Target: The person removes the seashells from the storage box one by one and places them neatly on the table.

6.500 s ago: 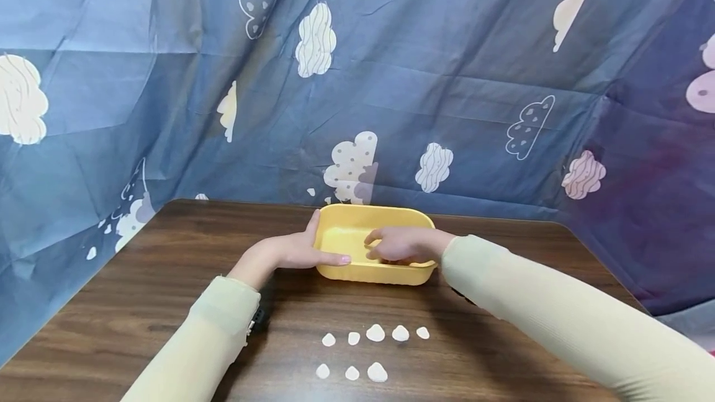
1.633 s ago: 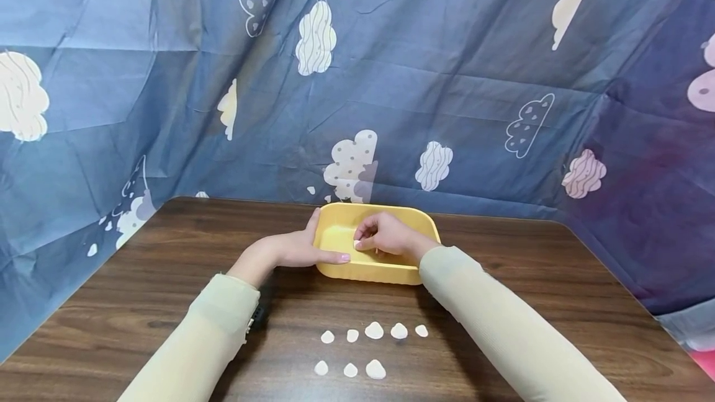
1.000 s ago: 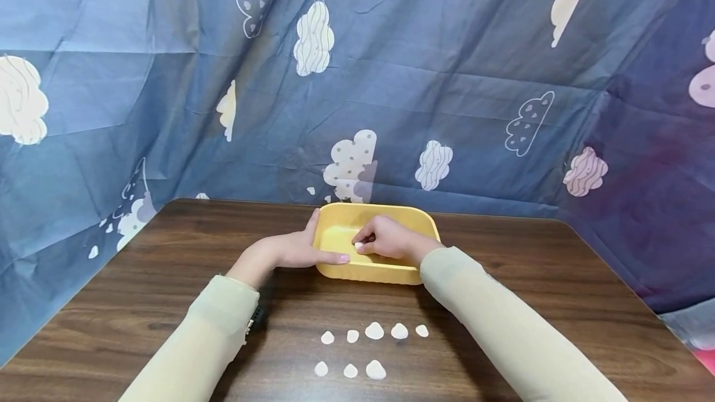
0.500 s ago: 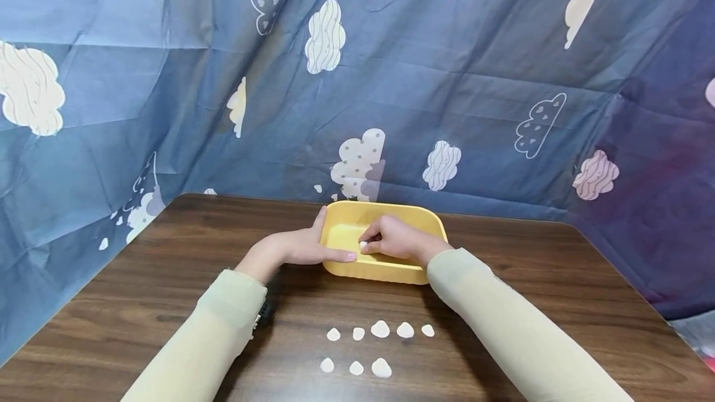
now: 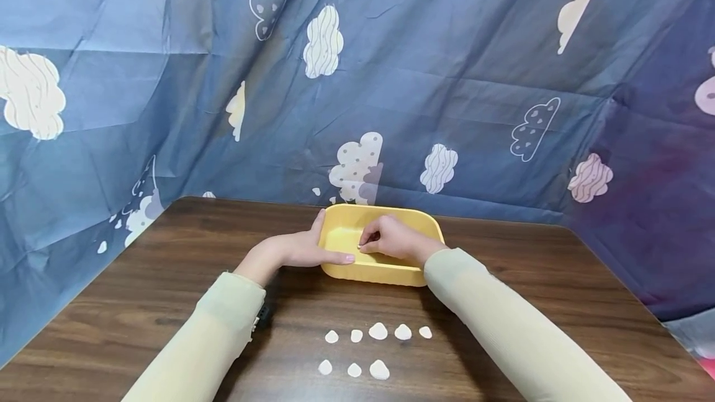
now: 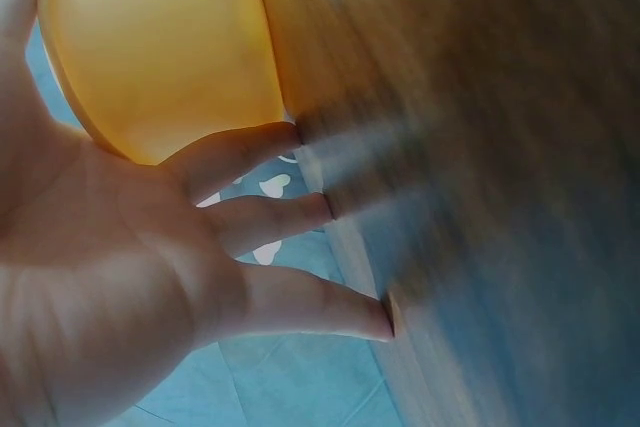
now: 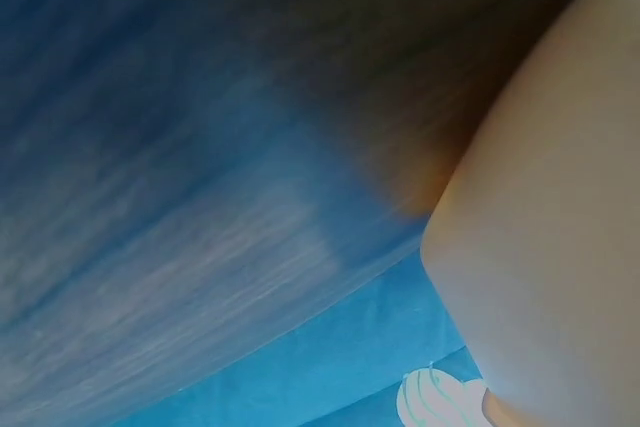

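A yellow plastic basin [image 5: 374, 275] stands toward the back of the wooden table. My left hand [image 5: 304, 249] rests against its left end, thumb stretched along the front rim; in the left wrist view its straight, spread fingers [image 6: 300, 302] reach down to the tabletop beside the yellow wall. Inside the basin, my right hand [image 5: 393, 239] pinches a small white shell [image 5: 359, 246] between thumb and fingertips, mostly covered by them. The right wrist view has only blurred tabletop and part of my hand or wrist [image 7: 550, 227].
Several white shells lie in two rows on the table in front of the basin, among them a larger shell [image 5: 379, 370] in the near row and another shell [image 5: 378, 331] in the far row. A blue cloud-patterned cloth [image 5: 475, 110] hangs behind the table [image 5: 184, 253].
At the earliest frame my right fingers were apart in the basin; since then they pinch a white shell, of which less shows now. My left hand keeps its place; the view shifts slightly.
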The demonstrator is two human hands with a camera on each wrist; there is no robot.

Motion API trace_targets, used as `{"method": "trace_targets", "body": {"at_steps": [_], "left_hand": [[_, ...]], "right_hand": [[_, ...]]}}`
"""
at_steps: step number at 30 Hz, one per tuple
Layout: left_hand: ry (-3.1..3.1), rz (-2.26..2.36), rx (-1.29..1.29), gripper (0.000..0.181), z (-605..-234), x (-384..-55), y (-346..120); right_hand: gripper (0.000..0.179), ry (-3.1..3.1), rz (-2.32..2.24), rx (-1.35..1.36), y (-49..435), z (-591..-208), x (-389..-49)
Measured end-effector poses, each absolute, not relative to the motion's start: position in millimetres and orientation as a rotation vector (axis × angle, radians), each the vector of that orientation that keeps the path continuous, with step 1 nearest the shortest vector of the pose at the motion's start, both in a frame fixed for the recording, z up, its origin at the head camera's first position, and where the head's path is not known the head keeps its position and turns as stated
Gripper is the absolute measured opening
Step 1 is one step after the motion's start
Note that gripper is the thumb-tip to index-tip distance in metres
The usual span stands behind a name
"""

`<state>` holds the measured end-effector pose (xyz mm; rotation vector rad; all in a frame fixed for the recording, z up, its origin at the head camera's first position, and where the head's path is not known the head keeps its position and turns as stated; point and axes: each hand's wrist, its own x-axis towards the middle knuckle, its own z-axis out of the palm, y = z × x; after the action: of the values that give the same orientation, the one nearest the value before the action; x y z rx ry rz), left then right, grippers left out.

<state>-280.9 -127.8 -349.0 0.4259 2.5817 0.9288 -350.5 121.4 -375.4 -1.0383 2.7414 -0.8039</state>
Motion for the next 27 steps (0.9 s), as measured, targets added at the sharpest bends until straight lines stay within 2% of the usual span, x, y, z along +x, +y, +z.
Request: {"method": "trace_targets", "body": {"at_steps": [11, 19, 24, 27], "left_hand": [[2.595, 0.911, 0.421, 0.141, -348.4, -281.1, -127.0], [2.585, 0.916, 0.426, 0.14, -348.1, -281.9, -127.4], [2.596, 0.896, 0.43, 0.14, -348.1, -282.0, -126.8], [2.594, 0.894, 0.422, 0.14, -346.9, -282.2, -126.4]], "right_hand": [[0.007, 2.519, -1.144, -0.784, 123.4, -381.1, -354.2], [0.006, 2.639, -1.001, -0.807, 124.0, -376.3, -353.6], [0.018, 2.604, -0.993, -0.85, 126.1, -377.2, -356.2], [0.017, 2.635, -0.91, -0.927, 126.0, -377.2, -357.9]]}}
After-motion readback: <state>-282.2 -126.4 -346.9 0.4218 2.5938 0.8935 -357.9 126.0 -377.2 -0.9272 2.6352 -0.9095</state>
